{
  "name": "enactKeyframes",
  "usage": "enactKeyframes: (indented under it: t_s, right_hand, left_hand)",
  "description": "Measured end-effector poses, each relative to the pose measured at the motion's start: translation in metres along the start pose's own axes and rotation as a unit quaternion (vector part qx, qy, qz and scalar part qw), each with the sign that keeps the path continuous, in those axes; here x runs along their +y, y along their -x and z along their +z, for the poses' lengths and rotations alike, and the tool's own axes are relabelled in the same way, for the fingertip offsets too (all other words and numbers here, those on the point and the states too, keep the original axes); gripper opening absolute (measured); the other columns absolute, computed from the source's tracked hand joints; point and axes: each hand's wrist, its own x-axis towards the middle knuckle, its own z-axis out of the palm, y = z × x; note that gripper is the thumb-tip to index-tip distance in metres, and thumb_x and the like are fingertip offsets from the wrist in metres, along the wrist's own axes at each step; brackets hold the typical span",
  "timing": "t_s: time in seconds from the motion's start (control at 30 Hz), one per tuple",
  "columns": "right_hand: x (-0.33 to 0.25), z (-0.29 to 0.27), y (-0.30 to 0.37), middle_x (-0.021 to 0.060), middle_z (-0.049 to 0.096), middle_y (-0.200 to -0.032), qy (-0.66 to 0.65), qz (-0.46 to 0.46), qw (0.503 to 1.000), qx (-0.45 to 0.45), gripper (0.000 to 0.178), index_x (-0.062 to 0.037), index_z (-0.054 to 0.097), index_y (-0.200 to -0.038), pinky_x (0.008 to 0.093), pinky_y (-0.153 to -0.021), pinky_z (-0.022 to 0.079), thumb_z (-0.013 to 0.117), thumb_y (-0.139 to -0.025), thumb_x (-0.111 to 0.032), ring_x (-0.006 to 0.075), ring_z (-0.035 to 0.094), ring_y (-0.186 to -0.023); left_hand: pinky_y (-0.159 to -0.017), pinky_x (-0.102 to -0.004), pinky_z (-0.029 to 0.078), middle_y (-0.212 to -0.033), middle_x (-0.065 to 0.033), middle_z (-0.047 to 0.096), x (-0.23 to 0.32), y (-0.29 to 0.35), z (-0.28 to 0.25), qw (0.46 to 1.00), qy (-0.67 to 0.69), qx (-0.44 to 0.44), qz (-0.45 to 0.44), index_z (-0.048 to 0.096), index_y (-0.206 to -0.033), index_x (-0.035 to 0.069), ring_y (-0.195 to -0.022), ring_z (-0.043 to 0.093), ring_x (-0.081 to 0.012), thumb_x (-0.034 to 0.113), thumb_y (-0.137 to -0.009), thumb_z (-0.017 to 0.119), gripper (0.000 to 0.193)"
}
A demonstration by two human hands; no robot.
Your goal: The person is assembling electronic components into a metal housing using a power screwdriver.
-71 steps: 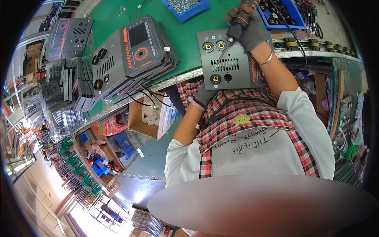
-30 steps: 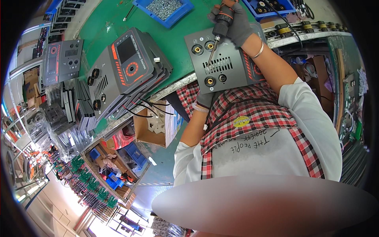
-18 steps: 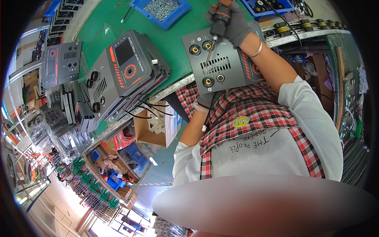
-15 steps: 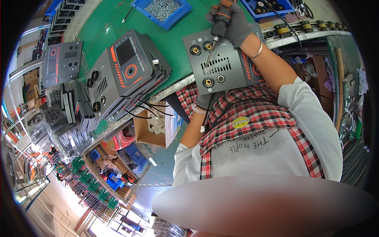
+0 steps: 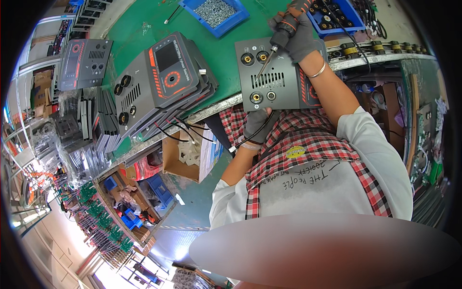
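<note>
A grey front panel point(image 5: 288, 91) with a slotted vent, gold-centred round sockets and red markings overhangs the bench's near edge, in front of my apron. My right hand point(image 5: 301, 41), in a grey glove with bare fingertips, is closed around an electric screwdriver point(image 5: 284, 30). Its long thin bit slants down to the panel beside the vent slots; the tip's exact contact is hard to see. Below the panel's near edge, my gloved left hand point(image 5: 256, 126) is closed, thumb up at that edge, its other fingers partly hidden. A black cable point(image 5: 262, 129) runs across this hand.
Several similar panels point(image 5: 159, 86) are stacked to the left, black cables hanging over the bench edge. A blue tray of screws point(image 5: 221, 28) stands at the back, a blue bin of round black parts point(image 5: 353, 24) at the right. Below the edge is an open cardboard box point(image 5: 174, 161).
My left hand has come further out from under the panel's near edge, and the cable now lies across it. The view has shifted slightly; the screwdriver stays over the vent area.
</note>
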Motion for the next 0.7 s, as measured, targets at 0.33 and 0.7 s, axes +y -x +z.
enactKeyframes:
  t_s: [0.33, 0.7]
  right_hand:
    - [-0.013, 0.022, 0.024, 0.0101, 0.046, -0.08, -0.01, 0.029, 0.999, -0.045, 0.029, -0.0059, 0.041, -0.101, 0.037, -0.067, 0.05, 0.052, -0.076, -0.016, 0.0203, 0.053, -0.07]
    - [-0.038, 0.065, 0.067, 0.0076, 0.051, -0.082, 0.172, -0.07, 0.971, -0.149, 0.024, -0.0024, 0.049, -0.09, 0.0381, -0.073, 0.046, 0.052, -0.077, -0.022, 0.0191, 0.052, -0.073]
  left_hand:
    - [-0.073, -0.0278, 0.045, -0.089, -0.0078, 0.058, 0.019, 0.007, 0.012, 0.938, -0.296, 0.018, 0.179, 0.055, -0.091, 0.0, -0.081, 0.058, -0.0198, -0.006, -0.073, 0.059, 0.02]
    - [-0.078, -0.0266, 0.046, -0.096, -0.0078, 0.059, 0.013, 0.009, -0.002, 0.95, -0.259, -0.047, 0.171, 0.056, -0.095, 0.0, -0.09, 0.057, -0.0149, -0.009, -0.073, 0.056, 0.024]
